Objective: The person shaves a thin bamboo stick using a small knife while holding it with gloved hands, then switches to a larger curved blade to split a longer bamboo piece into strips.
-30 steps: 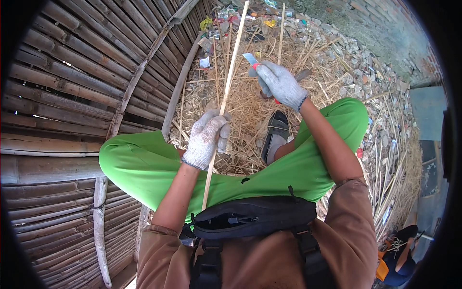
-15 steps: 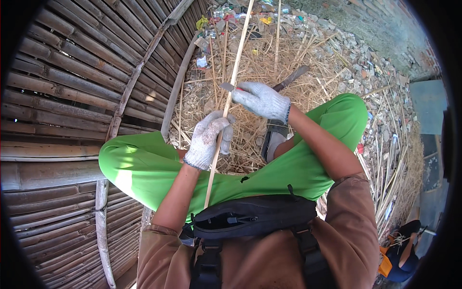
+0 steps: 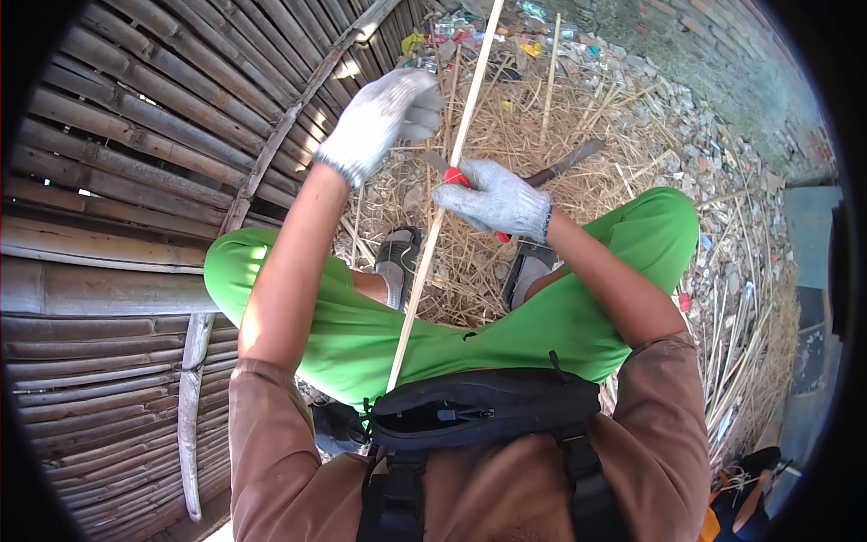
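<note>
A long, pale bamboo strip (image 3: 473,95) runs from my lap up past the far edge, leaning slightly right. My right hand (image 3: 506,200), in a whitish knit glove, is closed round a red-handled knife (image 3: 457,178). Its short blade points left across the strip, and the gloved fingertips overlap the strip just below. Off the strip, to its left, my left hand (image 3: 384,117) is raised in a matching glove. Its fingers are loosely bent and apart, with nothing seen in them. The lower end of the strip lies over my green trousers beside a black waist bag (image 3: 488,411).
A bamboo slat wall (image 3: 135,172) closes in the left side. Straw and shavings (image 3: 470,271) cover the ground between my feet, with a dark, long-bladed tool (image 3: 573,158) lying there. Rubble and litter lie beyond, before a brick wall (image 3: 722,54). Part of another person shows at lower right.
My left hand has let go of the strip and moved up and away to the left. The right hand stays at the strip with the knife, its red handle now more visible.
</note>
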Demonstrator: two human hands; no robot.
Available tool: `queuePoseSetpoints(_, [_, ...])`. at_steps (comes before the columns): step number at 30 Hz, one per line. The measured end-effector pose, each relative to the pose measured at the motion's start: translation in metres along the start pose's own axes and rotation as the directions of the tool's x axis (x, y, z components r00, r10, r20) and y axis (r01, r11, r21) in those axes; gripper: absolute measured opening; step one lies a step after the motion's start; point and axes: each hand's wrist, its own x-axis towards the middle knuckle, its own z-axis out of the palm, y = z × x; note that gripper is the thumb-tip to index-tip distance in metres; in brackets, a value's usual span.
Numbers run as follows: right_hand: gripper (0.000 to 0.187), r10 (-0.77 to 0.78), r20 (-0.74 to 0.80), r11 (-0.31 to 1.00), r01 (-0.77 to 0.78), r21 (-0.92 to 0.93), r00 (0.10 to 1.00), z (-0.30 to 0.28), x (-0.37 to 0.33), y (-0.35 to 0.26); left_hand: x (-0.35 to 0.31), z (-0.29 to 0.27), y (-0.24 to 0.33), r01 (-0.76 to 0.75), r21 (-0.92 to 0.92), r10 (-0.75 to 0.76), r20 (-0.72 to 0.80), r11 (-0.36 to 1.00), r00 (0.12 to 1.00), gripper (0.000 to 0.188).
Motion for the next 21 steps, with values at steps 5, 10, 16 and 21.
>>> queuePoseSetpoints(5, [0.048,-0.084,0.045,0.991,0.088,-0.103,0.995,0.007,0.011,0.01,0.072,0.037,0.006,0.204,-0.312,-0.135,0.229,0.928,0.964,0.025])
queuePoseSetpoints(10, [0.069,-0.112,-0.115,0.988,0.099,-0.114,0.987,-0.021,0.005,0.019,0.094,0.036,-0.01,0.216,-0.451,-0.097,0.273,0.866,0.957,0.016])
queuePoseSetpoints(16, [0.063,-0.214,-0.285,0.904,0.078,-0.42,0.934,-0.031,0.007,0.02,0.109,0.044,-0.019,0.211,-0.566,-0.064,0.268,0.797,0.961,0.013])
queuePoseSetpoints(21, [0.056,-0.288,-0.159,0.788,0.139,-0.599,0.944,-0.01,-0.006,0.014,0.114,0.051,-0.012,0.177,-0.569,-0.059,0.219,0.803,0.974,0.012])
